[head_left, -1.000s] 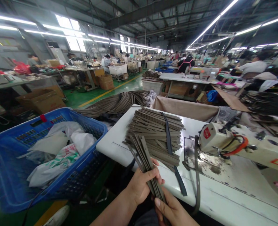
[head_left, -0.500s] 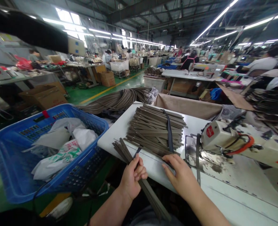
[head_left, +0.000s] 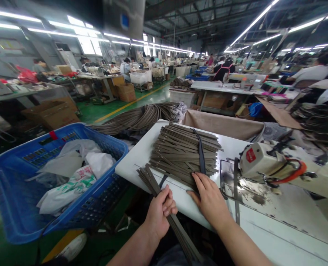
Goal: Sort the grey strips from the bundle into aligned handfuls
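A bundle of narrow grey-brown strips (head_left: 149, 181) is wrapped in the closed fingers of my left hand (head_left: 161, 211). It slants from the table's front edge down toward my lap. My right hand (head_left: 211, 199) rests at the near edge of a flat pile of similar strips (head_left: 177, 153), thumb apart and fingers stretched over the nearest ones. Across the pile lies a dark band (head_left: 200, 152). A short dark strip (head_left: 163, 180) lies beside my left thumb. The white sewing table (head_left: 145, 153) carries the pile.
On the right stands a sewing machine (head_left: 259, 160), with one long strip (head_left: 236, 190) hanging past its plate. To the left, a blue basket (head_left: 102, 192) holds plastic bags (head_left: 75, 184). Behind the table are long strips (head_left: 141, 116) and a fabric-lined bin (head_left: 222, 125). Other people work farther off.
My right hand has shifted slightly up onto the pile's near edge. My left hand has moved a little right and down, still closed around the bundle. A dark blurred object overhead has moved right.
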{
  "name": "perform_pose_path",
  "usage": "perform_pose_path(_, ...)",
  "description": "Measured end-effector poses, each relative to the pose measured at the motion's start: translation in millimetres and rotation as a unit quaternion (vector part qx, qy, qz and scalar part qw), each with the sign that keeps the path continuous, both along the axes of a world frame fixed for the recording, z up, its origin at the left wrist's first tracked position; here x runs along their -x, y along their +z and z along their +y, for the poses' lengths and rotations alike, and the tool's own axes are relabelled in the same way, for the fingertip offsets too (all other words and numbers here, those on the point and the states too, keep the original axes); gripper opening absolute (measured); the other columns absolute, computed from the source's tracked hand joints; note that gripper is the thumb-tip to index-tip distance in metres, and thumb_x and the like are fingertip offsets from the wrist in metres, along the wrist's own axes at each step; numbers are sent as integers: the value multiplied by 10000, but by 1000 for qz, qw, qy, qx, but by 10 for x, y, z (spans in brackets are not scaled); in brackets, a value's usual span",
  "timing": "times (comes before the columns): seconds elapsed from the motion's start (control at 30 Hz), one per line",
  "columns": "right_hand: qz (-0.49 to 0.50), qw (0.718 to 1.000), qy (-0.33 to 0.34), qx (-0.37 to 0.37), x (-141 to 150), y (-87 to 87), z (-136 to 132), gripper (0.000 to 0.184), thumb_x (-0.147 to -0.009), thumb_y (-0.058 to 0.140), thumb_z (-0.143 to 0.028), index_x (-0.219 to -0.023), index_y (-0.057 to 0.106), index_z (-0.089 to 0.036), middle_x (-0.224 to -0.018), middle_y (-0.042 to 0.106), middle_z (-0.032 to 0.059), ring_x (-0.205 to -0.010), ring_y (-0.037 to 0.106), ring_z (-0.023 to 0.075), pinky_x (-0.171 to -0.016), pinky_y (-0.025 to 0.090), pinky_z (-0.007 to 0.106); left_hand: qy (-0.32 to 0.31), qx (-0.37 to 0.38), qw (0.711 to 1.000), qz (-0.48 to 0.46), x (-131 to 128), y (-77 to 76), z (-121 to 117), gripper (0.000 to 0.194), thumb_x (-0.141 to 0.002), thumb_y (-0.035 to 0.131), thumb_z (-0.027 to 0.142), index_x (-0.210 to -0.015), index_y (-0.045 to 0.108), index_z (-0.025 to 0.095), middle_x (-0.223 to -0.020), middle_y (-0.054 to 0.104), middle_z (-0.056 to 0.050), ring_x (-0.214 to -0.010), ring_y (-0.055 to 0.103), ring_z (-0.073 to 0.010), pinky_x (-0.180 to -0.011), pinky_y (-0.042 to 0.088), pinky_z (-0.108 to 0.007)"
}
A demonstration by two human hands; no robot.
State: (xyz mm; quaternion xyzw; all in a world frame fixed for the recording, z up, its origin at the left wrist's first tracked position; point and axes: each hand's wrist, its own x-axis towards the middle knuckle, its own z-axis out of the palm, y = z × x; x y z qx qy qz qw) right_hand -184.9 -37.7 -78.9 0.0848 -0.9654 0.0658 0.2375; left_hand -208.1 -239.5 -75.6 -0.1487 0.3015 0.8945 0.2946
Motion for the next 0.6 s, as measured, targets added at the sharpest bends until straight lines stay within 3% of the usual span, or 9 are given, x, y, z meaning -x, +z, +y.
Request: perform_pose_path(0.6,-14,999,-29,28,-25,-18,-28,482,-981,528,-375,-1386,503,-114,-1353,596,180,-1245,547,305,-1072,452,470,-2,26,1000,-6,-39,-74,38,349,-790,795,404,-701,569,154,-404,237,131,-375,193,-24,-500,315,-204)
